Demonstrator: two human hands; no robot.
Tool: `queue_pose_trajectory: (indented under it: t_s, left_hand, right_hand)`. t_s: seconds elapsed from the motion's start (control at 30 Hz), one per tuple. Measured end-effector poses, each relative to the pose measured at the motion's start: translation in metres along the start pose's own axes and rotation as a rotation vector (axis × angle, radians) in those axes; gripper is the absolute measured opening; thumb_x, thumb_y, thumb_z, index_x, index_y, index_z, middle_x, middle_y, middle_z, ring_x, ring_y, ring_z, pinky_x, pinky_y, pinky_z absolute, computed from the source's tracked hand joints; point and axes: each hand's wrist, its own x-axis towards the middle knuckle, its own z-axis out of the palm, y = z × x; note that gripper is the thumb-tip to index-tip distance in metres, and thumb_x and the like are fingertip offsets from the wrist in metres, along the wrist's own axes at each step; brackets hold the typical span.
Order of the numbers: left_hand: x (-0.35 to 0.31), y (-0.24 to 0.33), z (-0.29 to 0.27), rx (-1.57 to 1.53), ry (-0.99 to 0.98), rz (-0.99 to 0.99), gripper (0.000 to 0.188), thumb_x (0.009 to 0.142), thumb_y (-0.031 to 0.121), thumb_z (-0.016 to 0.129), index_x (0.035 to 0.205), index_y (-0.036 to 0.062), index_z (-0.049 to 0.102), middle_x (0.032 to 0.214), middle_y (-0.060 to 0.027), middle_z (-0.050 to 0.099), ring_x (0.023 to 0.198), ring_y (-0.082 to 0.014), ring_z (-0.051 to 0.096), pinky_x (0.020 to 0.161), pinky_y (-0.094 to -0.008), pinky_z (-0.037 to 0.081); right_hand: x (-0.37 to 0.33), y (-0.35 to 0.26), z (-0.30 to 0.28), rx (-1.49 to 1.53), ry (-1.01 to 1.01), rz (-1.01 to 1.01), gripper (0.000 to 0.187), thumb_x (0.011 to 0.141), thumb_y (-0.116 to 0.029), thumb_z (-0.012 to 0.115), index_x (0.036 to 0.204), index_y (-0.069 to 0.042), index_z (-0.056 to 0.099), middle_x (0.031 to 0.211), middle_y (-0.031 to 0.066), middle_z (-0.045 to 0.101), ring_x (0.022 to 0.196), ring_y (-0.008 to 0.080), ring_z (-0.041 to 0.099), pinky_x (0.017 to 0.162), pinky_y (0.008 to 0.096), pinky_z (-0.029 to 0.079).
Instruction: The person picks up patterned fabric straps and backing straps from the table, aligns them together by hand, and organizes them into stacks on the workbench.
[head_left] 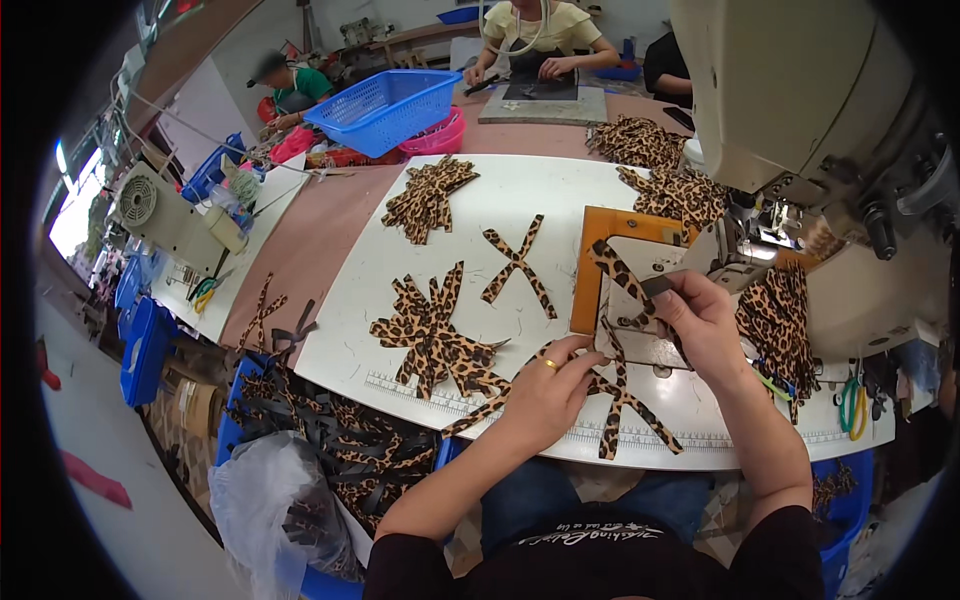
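Note:
My right hand [700, 315] pinches a leopard-print strap [622, 272], its dark underside showing near the thumb, beside the sewing machine [790, 90]. My left hand [548, 395], with a ring on one finger, has its fingers together on a crossed leopard-print strap piece [632, 395] at the table's near edge. The strap ends under its fingers are partly hidden. A separate X-shaped strap piece [515, 264] lies flat farther off. To its left are a fanned stack of strap pieces [435, 335] and a smaller bundle [428, 198].
An orange plate [588, 285] borders the machine bed. More strap bundles [778, 325] lie right of the needle area, near green and orange scissors [853, 408]. A blue bin [228, 430] of straps stands at lower left. Across the table, a person [540, 45] works behind a blue basket [385, 105].

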Motion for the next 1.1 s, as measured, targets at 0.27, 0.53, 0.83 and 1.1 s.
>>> queue_pose_trajectory:
  t_s: [0.27, 0.53, 0.83, 1.1]
  left_hand:
    - [-0.002, 0.018, -0.018, -0.656, 0.224, -0.441, 0.024, 0.083, 0.009, 0.060, 0.104, -0.0016, 0.057, 0.095, -0.0074, 0.056, 0.074, -0.0118, 0.055, 0.064, -0.0240, 0.043]
    - [-0.023, 0.024, -0.029, -1.154, 0.366, -0.631, 0.015, 0.088, 0.012, 0.058, 0.091, -0.0029, 0.057, 0.079, -0.0026, 0.060, 0.070, -0.0045, 0.054, 0.060, -0.0184, 0.042]
    - [-0.034, 0.006, -0.073, -0.946, 0.567, -0.657, 0.008, 0.086, 0.005, 0.059, 0.089, -0.0029, 0.058, 0.079, -0.0041, 0.062, 0.069, -0.0068, 0.056, 0.060, -0.0192, 0.045]
    - [-0.073, -0.119, -0.091, 0.327, 0.354, -0.766, 0.055, 0.078, 0.012, 0.064, 0.126, -0.0035, 0.041, 0.079, -0.0118, 0.058, 0.066, -0.0231, 0.055, 0.064, -0.0330, 0.046]
  right_hand:
    - [-0.028, 0.001, 0.042, 0.186, -0.242, 0.085, 0.018, 0.090, -0.016, 0.054, 0.095, 0.002, 0.056, 0.078, 0.0047, 0.058, 0.060, 0.0105, 0.054, 0.056, 0.0232, 0.046]
    - [-0.046, 0.005, 0.074, 0.405, -0.290, 0.261, 0.022, 0.092, -0.023, 0.051, 0.091, -0.002, 0.057, 0.081, 0.0054, 0.059, 0.068, 0.0125, 0.056, 0.056, 0.0257, 0.049]
    - [-0.059, 0.005, 0.067, 0.271, -0.299, 0.261, 0.029, 0.093, -0.026, 0.049, 0.089, 0.001, 0.059, 0.075, 0.0052, 0.059, 0.071, 0.0123, 0.055, 0.063, 0.0262, 0.046]
    - [-0.062, 0.024, 0.025, -0.938, -0.132, -0.314, 0.027, 0.070, -0.006, 0.067, 0.094, 0.001, 0.057, 0.086, 0.0173, 0.057, 0.082, 0.0355, 0.054, 0.072, 0.0393, 0.044]
